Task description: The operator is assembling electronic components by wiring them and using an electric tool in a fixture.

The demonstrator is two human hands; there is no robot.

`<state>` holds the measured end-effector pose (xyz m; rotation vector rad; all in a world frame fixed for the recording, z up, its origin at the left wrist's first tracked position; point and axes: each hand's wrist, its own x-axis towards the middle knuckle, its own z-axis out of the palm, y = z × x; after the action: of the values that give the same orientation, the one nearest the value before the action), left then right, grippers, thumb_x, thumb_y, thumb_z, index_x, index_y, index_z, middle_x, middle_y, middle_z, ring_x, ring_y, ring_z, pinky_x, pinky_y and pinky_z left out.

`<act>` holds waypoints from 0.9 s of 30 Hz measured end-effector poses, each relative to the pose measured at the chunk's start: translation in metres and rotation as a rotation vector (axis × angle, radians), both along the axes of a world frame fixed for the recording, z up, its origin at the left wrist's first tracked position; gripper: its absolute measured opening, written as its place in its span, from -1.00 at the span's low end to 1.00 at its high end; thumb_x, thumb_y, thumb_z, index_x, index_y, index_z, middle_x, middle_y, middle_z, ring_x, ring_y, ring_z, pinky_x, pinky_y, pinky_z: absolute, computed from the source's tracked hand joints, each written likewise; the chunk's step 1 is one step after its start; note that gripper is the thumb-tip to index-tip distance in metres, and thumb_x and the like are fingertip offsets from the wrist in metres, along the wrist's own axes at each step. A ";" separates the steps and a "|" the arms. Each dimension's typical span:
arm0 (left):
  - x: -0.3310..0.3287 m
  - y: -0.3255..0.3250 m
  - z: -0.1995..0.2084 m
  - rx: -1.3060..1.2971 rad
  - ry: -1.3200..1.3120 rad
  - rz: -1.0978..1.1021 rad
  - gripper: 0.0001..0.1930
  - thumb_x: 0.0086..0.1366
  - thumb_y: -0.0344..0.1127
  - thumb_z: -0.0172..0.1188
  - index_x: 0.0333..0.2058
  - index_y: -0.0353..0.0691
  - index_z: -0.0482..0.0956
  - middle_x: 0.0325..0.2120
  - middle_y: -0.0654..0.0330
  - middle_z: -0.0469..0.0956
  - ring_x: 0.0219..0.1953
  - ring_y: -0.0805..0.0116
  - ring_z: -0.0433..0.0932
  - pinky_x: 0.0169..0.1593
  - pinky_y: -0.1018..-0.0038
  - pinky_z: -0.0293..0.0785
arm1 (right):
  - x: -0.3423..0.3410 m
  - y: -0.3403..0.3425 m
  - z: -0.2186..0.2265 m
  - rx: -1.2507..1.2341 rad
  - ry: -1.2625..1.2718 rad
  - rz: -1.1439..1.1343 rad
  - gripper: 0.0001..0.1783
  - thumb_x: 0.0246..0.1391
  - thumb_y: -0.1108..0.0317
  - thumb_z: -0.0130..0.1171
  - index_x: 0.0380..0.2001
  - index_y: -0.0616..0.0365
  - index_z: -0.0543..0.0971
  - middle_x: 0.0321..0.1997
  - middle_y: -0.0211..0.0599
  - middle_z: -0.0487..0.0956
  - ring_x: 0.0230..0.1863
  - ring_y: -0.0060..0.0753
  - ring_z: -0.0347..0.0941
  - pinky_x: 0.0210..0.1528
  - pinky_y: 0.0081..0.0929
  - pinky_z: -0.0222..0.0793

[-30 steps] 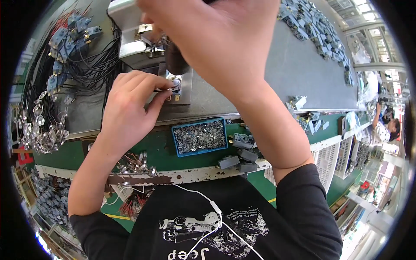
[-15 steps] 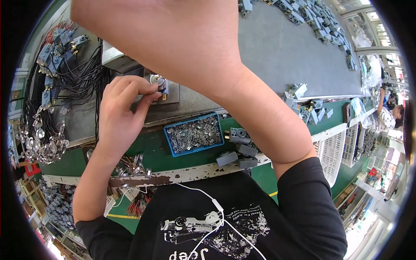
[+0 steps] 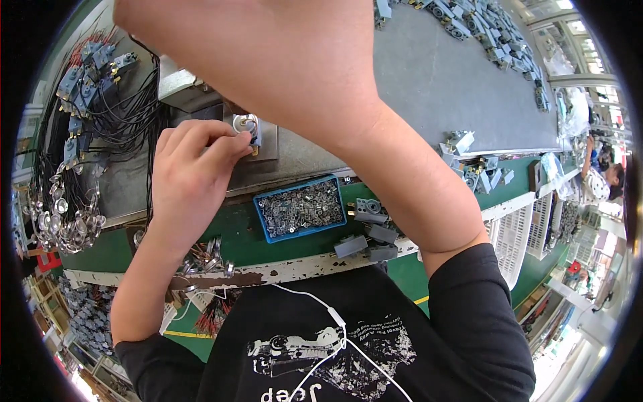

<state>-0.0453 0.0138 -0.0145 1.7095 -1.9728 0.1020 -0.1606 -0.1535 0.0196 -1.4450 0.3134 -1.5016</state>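
1. A blue tray [image 3: 308, 234] of small metal pieces sits on the green shelf [image 3: 234, 224].
2. The left hand [image 3: 191, 175] pinches a silver-topped component [image 3: 246, 123] at the metal plate [image 3: 270, 143].
3. The right hand [image 3: 261, 53] crosses above, fingers hidden, grip impossible to tell.
4. Grey-blue parts [image 3: 494, 41] lie heaped across the worktop [image 3: 435, 87].

Loose hardware [image 3: 301, 209] lies in the tray [image 3: 308, 233]; just right of the tray sit electrical housings [image 3: 383, 233]; left and in front of it, disc parts [image 3: 213, 262]; behind it, an assembly [image 3: 246, 124] on a base plate [image 3: 270, 143]; well left, wired housings [image 3: 85, 99]; far behind-right, a housing heap [image 3: 494, 44]
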 end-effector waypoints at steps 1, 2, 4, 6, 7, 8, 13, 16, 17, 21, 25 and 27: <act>-0.001 0.000 0.000 -0.015 -0.022 -0.008 -0.80 0.07 -0.47 0.46 -0.31 -0.13 0.68 -0.34 0.30 0.63 -0.29 0.27 0.57 -0.16 0.35 0.39 | 0.006 0.000 -0.001 0.002 0.005 0.007 -0.36 0.06 0.74 0.34 0.15 0.26 0.28 -0.21 -0.19 0.63 -0.33 -0.52 0.60 -0.37 -0.55 0.56; -0.001 -0.001 -0.001 -0.030 -0.043 -0.015 -0.81 0.07 -0.46 0.47 -0.32 -0.12 0.68 -0.35 0.30 0.63 -0.32 0.28 0.57 -0.18 0.36 0.40 | -0.002 0.002 0.001 0.003 0.011 0.015 -0.37 0.06 0.74 0.34 0.15 0.26 0.29 -0.21 -0.19 0.63 -0.33 -0.52 0.60 -0.37 -0.55 0.56; 0.002 0.001 0.000 0.014 0.085 -0.002 -0.81 0.07 -0.45 0.47 -0.32 -0.13 0.69 -0.36 0.30 0.63 -0.35 0.29 0.57 -0.19 0.36 0.40 | -0.024 0.013 0.011 0.004 0.025 0.046 -0.37 0.06 0.74 0.34 0.14 0.26 0.29 -0.21 -0.19 0.63 -0.33 -0.52 0.60 -0.37 -0.55 0.56; 0.003 0.000 -0.001 0.065 0.298 0.029 -0.82 0.09 -0.46 0.46 -0.31 -0.16 0.68 -0.39 0.28 0.64 -0.40 0.26 0.58 -0.23 0.36 0.40 | -0.032 0.006 0.018 0.004 0.038 0.083 -0.37 0.06 0.74 0.34 0.14 0.26 0.29 -0.21 -0.19 0.63 -0.34 -0.52 0.60 -0.37 -0.55 0.56; 0.004 -0.001 -0.002 0.031 0.283 0.014 -0.82 0.11 -0.45 0.45 -0.30 -0.17 0.67 -0.39 0.27 0.64 -0.38 0.24 0.59 -0.23 0.35 0.40 | -0.030 0.012 0.018 0.001 0.045 0.101 -0.37 0.06 0.74 0.34 0.14 0.26 0.29 -0.21 -0.19 0.63 -0.34 -0.52 0.60 -0.37 -0.55 0.56; 0.006 -0.001 -0.003 -0.004 0.268 0.001 -0.83 0.12 -0.44 0.44 -0.30 -0.17 0.67 -0.38 0.26 0.65 -0.37 0.22 0.60 -0.23 0.35 0.39 | -0.034 0.023 0.024 -0.003 0.052 0.120 -0.37 0.06 0.74 0.34 0.14 0.26 0.29 -0.21 -0.19 0.63 -0.34 -0.52 0.60 -0.38 -0.55 0.56; 0.004 0.002 -0.001 0.059 0.279 0.051 -0.82 0.17 -0.35 0.42 -0.27 -0.16 0.62 -0.37 0.25 0.65 -0.31 0.21 0.62 -0.19 0.33 0.39 | -0.030 0.044 0.034 -0.025 0.081 0.197 -0.37 0.06 0.74 0.34 0.14 0.27 0.29 -0.22 -0.19 0.63 -0.34 -0.52 0.60 -0.38 -0.55 0.55; 0.005 0.002 -0.003 0.111 0.286 0.070 -0.78 0.19 -0.31 0.41 -0.23 -0.15 0.58 -0.36 0.26 0.66 -0.28 0.22 0.64 -0.17 0.31 0.39 | -0.020 0.054 0.037 -0.037 0.095 0.230 -0.37 0.06 0.74 0.34 0.14 0.27 0.29 -0.22 -0.19 0.63 -0.34 -0.52 0.60 -0.38 -0.55 0.55; 0.005 0.002 -0.003 0.142 0.298 0.059 -0.77 0.20 -0.30 0.40 -0.21 -0.14 0.56 -0.35 0.26 0.66 -0.26 0.22 0.64 -0.17 0.31 0.39 | -0.017 0.054 0.039 -0.042 0.100 0.237 -0.37 0.06 0.74 0.34 0.14 0.27 0.29 -0.22 -0.19 0.63 -0.34 -0.52 0.60 -0.38 -0.55 0.55; 0.004 0.004 0.000 0.165 0.297 0.086 -0.75 0.20 -0.29 0.39 -0.18 -0.13 0.56 -0.35 0.26 0.66 -0.25 0.22 0.65 -0.16 0.30 0.39 | -0.012 0.058 0.043 -0.049 0.108 0.266 -0.38 0.06 0.73 0.34 0.14 0.27 0.29 -0.22 -0.20 0.63 -0.35 -0.52 0.60 -0.39 -0.55 0.55; 0.004 0.003 -0.002 0.160 0.290 0.080 -0.74 0.22 -0.28 0.38 -0.16 -0.13 0.54 -0.35 0.25 0.66 -0.26 0.18 0.64 -0.15 0.28 0.40 | -0.011 0.055 0.046 -0.054 0.115 0.279 -0.38 0.06 0.73 0.34 0.14 0.27 0.30 -0.22 -0.20 0.63 -0.35 -0.52 0.59 -0.39 -0.55 0.55; 0.005 0.003 -0.004 0.164 0.284 0.077 -0.73 0.23 -0.28 0.38 -0.15 -0.14 0.54 -0.34 0.24 0.65 -0.26 0.17 0.64 -0.14 0.27 0.40 | -0.010 0.056 0.047 -0.054 0.118 0.284 -0.38 0.06 0.73 0.34 0.14 0.27 0.30 -0.23 -0.20 0.63 -0.35 -0.52 0.59 -0.39 -0.55 0.55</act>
<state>-0.0406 0.0172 -0.0180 1.7910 -1.7464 -0.2683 -0.1710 -0.0976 0.0662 -1.5527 0.1317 -1.2072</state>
